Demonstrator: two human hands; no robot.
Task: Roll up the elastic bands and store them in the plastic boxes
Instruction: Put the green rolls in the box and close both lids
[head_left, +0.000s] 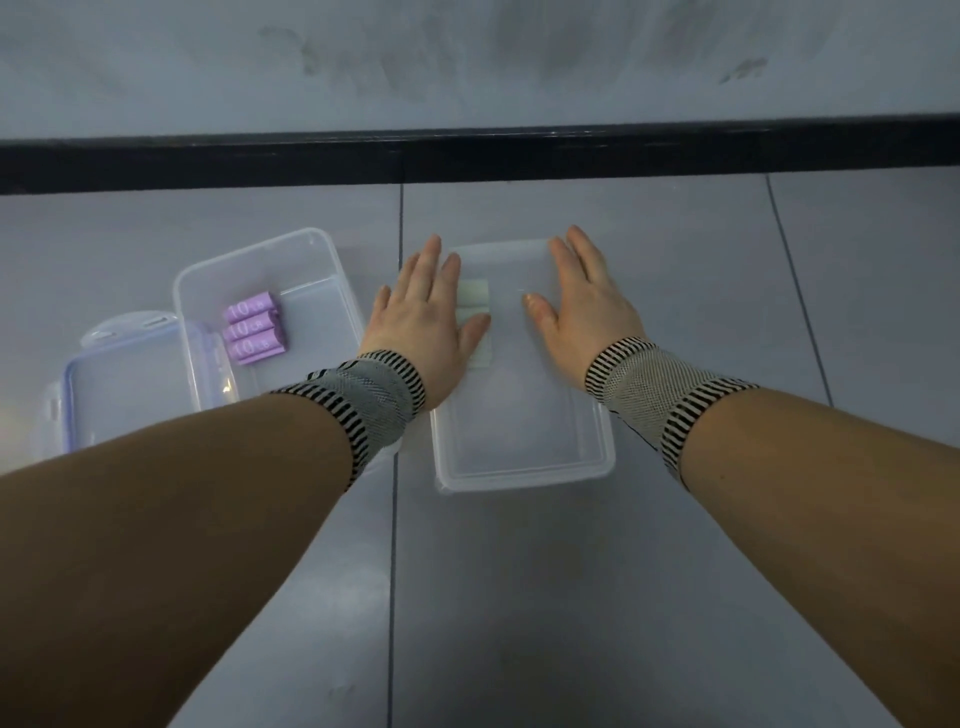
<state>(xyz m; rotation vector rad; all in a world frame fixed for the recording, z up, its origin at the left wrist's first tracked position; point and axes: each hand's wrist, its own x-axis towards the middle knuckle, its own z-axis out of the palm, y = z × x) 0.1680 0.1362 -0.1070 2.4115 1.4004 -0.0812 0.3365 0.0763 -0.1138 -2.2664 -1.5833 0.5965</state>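
Pale green rolled bands (475, 306): lying inside the right-hand plastic box (524, 467), partly under the left thumb; at least two rolls visible, a third possible nearer the wrist but too faint to tell. Whether a clear lid already covers this box I cannot tell; the top surface looks flat and hazy, which suggests one is on.

Left hand (431, 322): flat, palm down, fingers (428, 260) straight and slightly spread along the box's left edge. Right hand (587, 306): same posture, fingers (574, 254) straight and slightly spread over the box's far right part, thumb turned in toward the rolls. Neither grips anything; both seem to press or rest on the top.

Left of the left fingers: a second plastic box (270, 265), open, holding three purple rolled bands (254, 335) marked "10". Its lid (130, 384) lies further left, loose on the floor (675, 249). Everything sits on grey floor tiles; black skirting beyond the fingertips. Striped wrist sleeves on both arms.

Judgement: the green set is stored, and closing this box is the step in hand. The next move probably calls for even downward pressure at the edges, then fitting the loose lid on the purple box.
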